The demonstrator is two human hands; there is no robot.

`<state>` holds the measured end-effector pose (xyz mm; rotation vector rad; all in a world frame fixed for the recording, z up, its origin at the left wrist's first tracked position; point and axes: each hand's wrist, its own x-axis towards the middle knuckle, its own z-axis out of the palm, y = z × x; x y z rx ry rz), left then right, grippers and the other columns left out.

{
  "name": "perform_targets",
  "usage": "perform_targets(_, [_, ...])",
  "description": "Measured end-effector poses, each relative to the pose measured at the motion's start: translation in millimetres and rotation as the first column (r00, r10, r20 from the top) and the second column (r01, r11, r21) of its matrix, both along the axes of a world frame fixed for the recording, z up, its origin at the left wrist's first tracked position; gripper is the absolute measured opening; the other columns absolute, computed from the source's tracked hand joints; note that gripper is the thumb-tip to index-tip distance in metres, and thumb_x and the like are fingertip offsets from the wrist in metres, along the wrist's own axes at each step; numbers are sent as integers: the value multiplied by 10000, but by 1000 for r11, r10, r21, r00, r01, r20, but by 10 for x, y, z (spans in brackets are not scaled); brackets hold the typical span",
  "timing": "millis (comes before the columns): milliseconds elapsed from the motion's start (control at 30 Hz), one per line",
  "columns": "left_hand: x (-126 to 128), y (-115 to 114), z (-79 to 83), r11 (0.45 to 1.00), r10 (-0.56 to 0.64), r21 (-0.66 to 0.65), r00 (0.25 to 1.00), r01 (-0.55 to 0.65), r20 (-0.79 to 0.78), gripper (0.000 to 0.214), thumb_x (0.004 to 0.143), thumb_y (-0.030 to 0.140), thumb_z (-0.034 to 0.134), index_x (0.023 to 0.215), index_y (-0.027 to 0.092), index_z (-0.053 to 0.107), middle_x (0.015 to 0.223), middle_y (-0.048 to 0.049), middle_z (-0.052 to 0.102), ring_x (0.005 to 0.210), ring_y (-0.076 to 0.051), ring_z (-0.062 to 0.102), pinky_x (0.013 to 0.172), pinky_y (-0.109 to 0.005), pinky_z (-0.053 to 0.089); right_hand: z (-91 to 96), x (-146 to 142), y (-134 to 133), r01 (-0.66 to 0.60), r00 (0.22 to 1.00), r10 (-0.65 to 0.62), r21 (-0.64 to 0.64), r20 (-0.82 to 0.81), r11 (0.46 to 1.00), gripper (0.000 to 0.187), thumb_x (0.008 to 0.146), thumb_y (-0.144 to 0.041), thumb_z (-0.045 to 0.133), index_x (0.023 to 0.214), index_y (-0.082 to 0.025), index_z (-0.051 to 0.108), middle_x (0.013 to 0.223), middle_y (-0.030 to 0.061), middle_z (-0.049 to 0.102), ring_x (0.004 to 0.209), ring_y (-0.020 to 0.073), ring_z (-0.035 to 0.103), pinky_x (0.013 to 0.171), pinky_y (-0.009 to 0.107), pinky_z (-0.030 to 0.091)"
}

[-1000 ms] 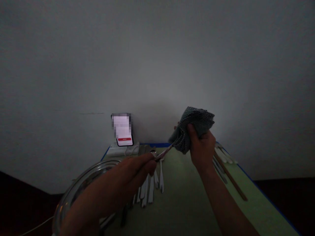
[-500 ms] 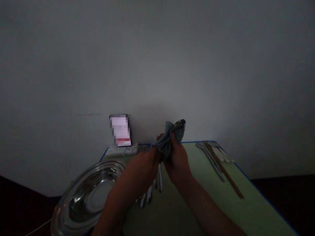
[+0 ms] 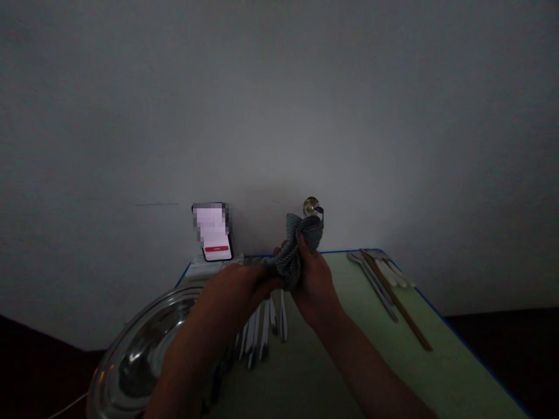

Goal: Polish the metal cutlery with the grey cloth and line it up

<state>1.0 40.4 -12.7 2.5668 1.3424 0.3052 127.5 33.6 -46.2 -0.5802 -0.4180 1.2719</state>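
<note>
A grey knitted cloth (image 3: 293, 256) is bunched up above the table's far half. My right hand (image 3: 317, 285) is closed round the cloth, its thumb pressed on the front. Out of the cloth's top pokes a shiny rounded metal end (image 3: 311, 205), which looks like a spoon's bowl; the rest of that piece is hidden in the folds. My left hand (image 3: 238, 288) pinches the cloth's lower left end, some of its fingers tucked out of sight. Below the hands lie several pieces of cutlery (image 3: 264, 331) with pale handles, partly covered by my left arm.
A large steel basin (image 3: 126, 343) stands at the left. Behind it, a lit phone (image 3: 217, 233) leans on the wall above a white object (image 3: 205, 267). At the right of the green table (image 3: 349, 349) lie wooden chopsticks (image 3: 406, 311), metal utensils (image 3: 375, 285) and white-handled cutlery (image 3: 393, 274).
My left hand has shifted left and turned flatter, uncovering more of the cutlery below. The rounded metal end now sticks out farther from the cloth's top.
</note>
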Motion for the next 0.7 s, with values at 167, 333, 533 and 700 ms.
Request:
perform_targets(167, [-58, -24, 18, 996, 46, 77, 994, -53, 94, 286, 859, 398, 413, 864, 218, 636, 816, -51, 690, 746, -232, 635, 635, -317, 443, -61, 359, 52, -44, 762, -9, 66, 648, 997, 279, 782, -437, 562, 825, -163, 585, 717, 0, 625, 744, 144, 589, 703, 267, 464])
perform_targets(333, [-84, -104, 106, 973, 149, 87, 874, -212, 463, 411, 881, 464, 348, 1148, 188, 494, 891, -66, 669, 695, -181, 627, 596, -289, 470, 74, 747, -86, -323, 184, 64, -1, 981, 946, 251, 835, -391, 494, 851, -154, 577, 786, 17, 620, 710, 133, 554, 652, 251, 444])
perform_targets(533, [-13, -133, 140, 973, 87, 144, 866, -179, 492, 437, 922, 449, 256, 1179, 221, 525, 659, 4, 643, 566, -140, 587, 548, -251, 429, 266, 762, -265, -557, -185, 148, -228, 972, 799, 211, 839, -299, 495, 963, -165, 602, 887, 27, 657, 756, 136, 572, 662, 241, 440])
perform_targets(700, [96, -164, 31, 992, -64, 125, 925, 18, 373, 352, 933, 356, 252, 962, 227, 578, 744, -11, 669, 677, -167, 628, 600, -262, 432, 235, 603, -258, -501, -169, 62, -139, 984, 854, 202, 851, -297, 459, 873, -155, 601, 773, 12, 625, 670, 117, 520, 625, 243, 419])
